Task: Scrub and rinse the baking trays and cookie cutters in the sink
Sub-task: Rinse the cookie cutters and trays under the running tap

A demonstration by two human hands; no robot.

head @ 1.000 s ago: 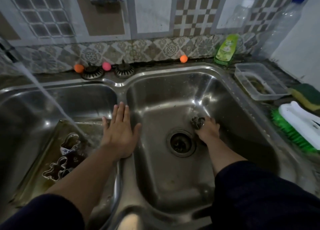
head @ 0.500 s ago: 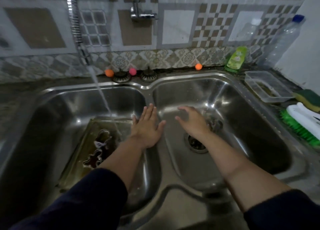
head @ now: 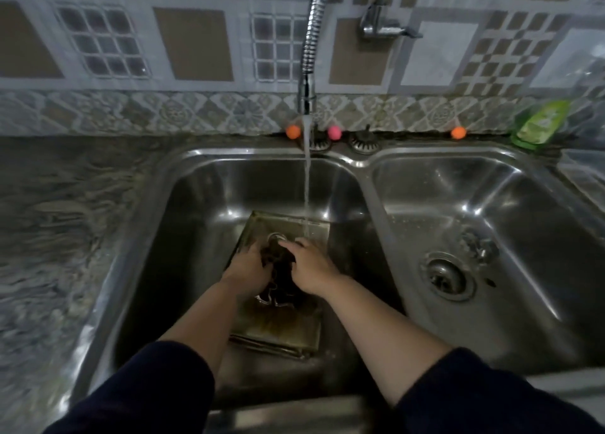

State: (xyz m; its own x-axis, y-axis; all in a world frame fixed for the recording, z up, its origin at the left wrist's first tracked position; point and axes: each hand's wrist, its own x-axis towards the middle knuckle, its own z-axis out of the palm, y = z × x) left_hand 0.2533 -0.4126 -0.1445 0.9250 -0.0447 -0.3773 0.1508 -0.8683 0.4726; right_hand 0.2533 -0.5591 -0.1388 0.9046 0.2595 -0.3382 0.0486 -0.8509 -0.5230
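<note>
While water (head: 306,184) runs into the left basin, both hands meet over the tray (head: 278,325): left hand (head: 250,268), right hand (head: 309,265) curled round a dark cutter (head: 278,256). Best rub edges under the stream; grip detail blurred

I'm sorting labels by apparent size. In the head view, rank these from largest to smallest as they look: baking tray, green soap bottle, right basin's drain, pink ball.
1. baking tray
2. green soap bottle, cut off at the frame's right and farther from the camera, so its lead over the drain is unsure
3. right basin's drain
4. pink ball
</note>
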